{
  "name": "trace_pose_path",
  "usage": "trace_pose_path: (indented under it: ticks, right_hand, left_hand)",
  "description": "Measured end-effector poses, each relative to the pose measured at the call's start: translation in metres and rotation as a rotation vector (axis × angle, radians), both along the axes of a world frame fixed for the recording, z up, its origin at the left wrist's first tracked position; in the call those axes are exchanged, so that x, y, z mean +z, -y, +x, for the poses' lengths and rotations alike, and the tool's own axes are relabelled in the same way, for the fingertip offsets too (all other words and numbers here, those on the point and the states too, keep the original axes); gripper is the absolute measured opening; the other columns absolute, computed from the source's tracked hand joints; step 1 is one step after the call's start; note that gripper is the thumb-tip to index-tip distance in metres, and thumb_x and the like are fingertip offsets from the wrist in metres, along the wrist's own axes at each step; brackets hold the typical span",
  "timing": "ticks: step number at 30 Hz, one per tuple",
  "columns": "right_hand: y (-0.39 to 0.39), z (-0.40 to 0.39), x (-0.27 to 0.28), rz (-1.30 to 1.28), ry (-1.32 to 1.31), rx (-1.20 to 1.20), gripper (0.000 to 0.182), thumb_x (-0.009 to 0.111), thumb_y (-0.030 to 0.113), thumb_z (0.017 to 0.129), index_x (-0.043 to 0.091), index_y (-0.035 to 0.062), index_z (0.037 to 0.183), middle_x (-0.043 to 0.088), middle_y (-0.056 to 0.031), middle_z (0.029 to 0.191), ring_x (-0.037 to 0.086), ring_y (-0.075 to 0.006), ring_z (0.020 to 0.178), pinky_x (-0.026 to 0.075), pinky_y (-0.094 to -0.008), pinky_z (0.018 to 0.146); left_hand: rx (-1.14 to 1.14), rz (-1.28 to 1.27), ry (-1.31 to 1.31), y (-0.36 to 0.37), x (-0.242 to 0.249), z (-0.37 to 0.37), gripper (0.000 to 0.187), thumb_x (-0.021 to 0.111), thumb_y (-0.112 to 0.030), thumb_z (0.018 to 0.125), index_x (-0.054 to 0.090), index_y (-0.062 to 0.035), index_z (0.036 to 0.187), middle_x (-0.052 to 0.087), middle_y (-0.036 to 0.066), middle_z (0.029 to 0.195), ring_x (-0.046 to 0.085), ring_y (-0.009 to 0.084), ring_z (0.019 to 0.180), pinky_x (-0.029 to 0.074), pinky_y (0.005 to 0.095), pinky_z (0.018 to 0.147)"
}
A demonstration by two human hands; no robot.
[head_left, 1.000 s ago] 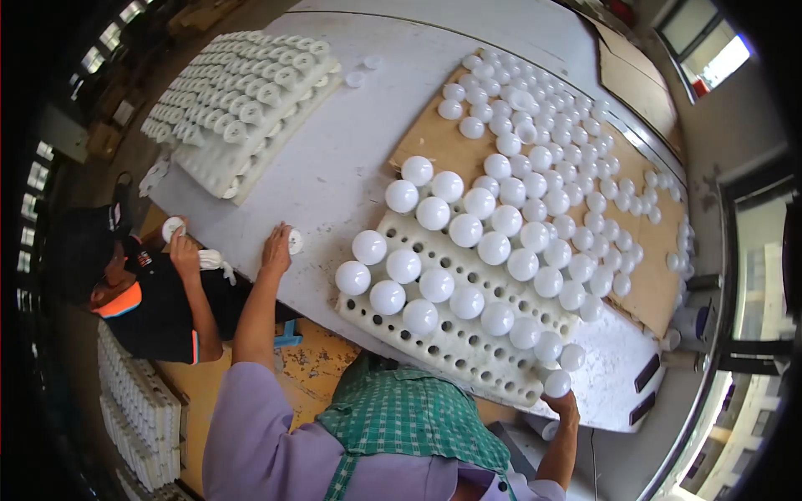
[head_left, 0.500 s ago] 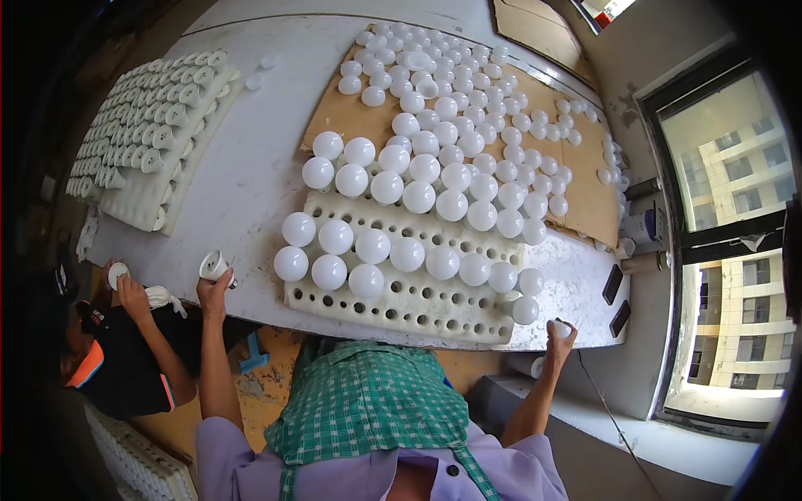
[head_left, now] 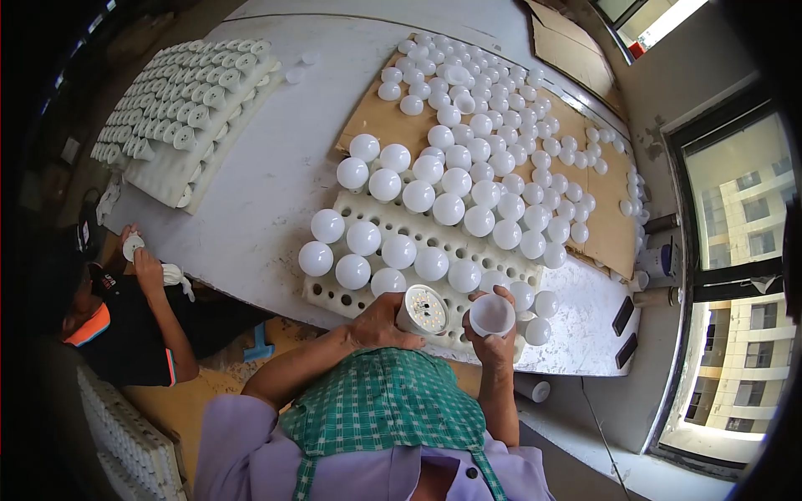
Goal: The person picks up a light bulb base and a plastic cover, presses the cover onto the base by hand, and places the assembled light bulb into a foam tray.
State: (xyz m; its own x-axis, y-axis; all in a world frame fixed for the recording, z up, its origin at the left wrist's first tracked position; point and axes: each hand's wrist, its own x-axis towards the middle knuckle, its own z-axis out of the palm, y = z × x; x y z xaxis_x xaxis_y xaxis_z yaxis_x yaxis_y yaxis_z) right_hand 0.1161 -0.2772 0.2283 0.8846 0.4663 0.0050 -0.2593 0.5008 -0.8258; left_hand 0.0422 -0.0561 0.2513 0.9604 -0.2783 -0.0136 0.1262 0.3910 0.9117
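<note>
My left hand (head_left: 380, 326) grips an LED bulb base (head_left: 424, 311), a white cup whose round board with small LEDs faces up. Close beside it, my right hand (head_left: 494, 338) is closed around a white bulb cover (head_left: 492, 316), its open rim turned toward me. The two parts are apart. Just beyond my hands lies a white foam tray (head_left: 330, 294) with rows of holes, several of them filled with bulbs topped by round white covers (head_left: 399, 250).
Many loose white covers lie on a cardboard sheet (head_left: 368, 117). At the left, a foam tray (head_left: 180, 188) holds stacked bulb bases (head_left: 184, 108). A co-worker (head_left: 125, 317) holds a white disc-like part. Two dark phones (head_left: 624, 316) lie near the right edge, beside a window.
Both hands have come inward to the middle, in front of my apron. The left brought the bulb base from the left, the right a white cover from the right edge.
</note>
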Motion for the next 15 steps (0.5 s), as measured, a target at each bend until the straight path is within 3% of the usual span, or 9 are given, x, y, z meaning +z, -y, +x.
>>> trace_pose_path:
  ticks: [3, 8, 10, 15]
  right_hand:
    - [-0.017, -0.007, 0.012, -0.044, -0.029, 0.052, 0.093, 0.087, 0.029, 0.053, 0.035, 0.0096, 0.127, 0.053, -0.0187, 0.108, 0.06, -0.0201, 0.072, 0.044, -0.0216, 0.044]
    - [-0.026, -0.008, 0.009, -0.091, 0.035, 0.071, 0.09, 0.086, 0.029, 0.054, 0.036, 0.0099, 0.127, 0.054, -0.0185, 0.107, 0.059, -0.0153, 0.076, 0.047, -0.0199, 0.049]
    - [-0.023, -0.008, 0.007, -0.103, 0.015, 0.147, 0.089, 0.085, 0.022, 0.056, 0.033, 0.0084, 0.127, 0.052, -0.0185, 0.115, 0.056, -0.0179, 0.092, 0.049, -0.0247, 0.069]
    - [-0.024, -0.01, 0.007, -0.107, 0.005, 0.154, 0.089, 0.084, 0.024, 0.056, 0.033, 0.0084, 0.127, 0.052, -0.018, 0.115, 0.055, -0.0176, 0.092, 0.048, -0.0261, 0.074]
  left_hand:
    - [-0.043, 0.035, 0.003, 0.001, -0.004, 0.001, 0.047, 0.074, -0.011, 0.068, 0.057, 0.0004, 0.109, 0.063, 0.008, 0.102, 0.059, 0.0149, 0.093, 0.047, 0.03, 0.084]
    - [-0.041, 0.162, 0.02, -0.002, 0.0, -0.002, 0.047, 0.077, -0.013, 0.067, 0.057, 0.0001, 0.108, 0.063, 0.008, 0.101, 0.059, 0.0148, 0.094, 0.047, 0.0297, 0.083]
    - [-0.034, 0.189, 0.031, -0.002, 0.001, -0.003, 0.046, 0.076, -0.014, 0.067, 0.057, 0.0001, 0.107, 0.063, 0.008, 0.1, 0.059, 0.0149, 0.094, 0.047, 0.0296, 0.082]
    - [-0.016, 0.173, 0.046, -0.004, 0.005, -0.004, 0.044, 0.075, -0.014, 0.068, 0.058, -0.0002, 0.106, 0.063, 0.008, 0.098, 0.059, 0.0147, 0.092, 0.047, 0.0296, 0.081]
